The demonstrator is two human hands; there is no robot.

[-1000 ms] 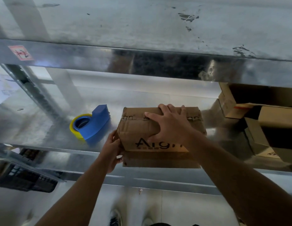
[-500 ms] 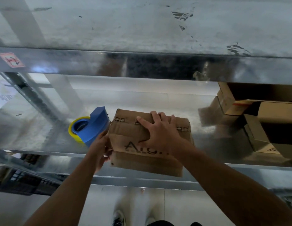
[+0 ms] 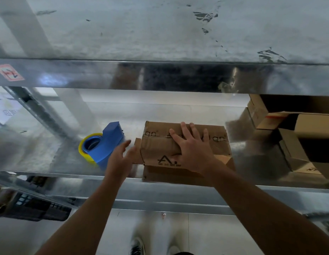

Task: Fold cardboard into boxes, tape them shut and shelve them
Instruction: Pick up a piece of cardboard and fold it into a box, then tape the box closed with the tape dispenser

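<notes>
Presses the right hand (image 3: 194, 150) flat on top of the cardboard box (image 3: 160, 144), fingers spread wide, curled round nothing. Holds the left hand (image 3: 121, 157) at the box's 9 o'clock side, fingers straight and relaxed, just beside a loose side flap; cannot tell whether touching. Keeps the box at centre on the metal shelf (image 3: 49, 153), with a blue tape dispenser (image 3: 108, 144) at 9 o'clock and more boxes (image 3: 298, 140) at 3 o'clock.

The shelf (image 3: 40, 153) is glossy sheet metal, mirror-like along its front lip. The box (image 3: 160, 144) is matt brown cardboard, creased. At its 9 o'clock is a dispenser (image 3: 112, 142) of smooth blue plastic. At 3 o'clock are more matt cardboard boxes (image 3: 307, 126).
</notes>
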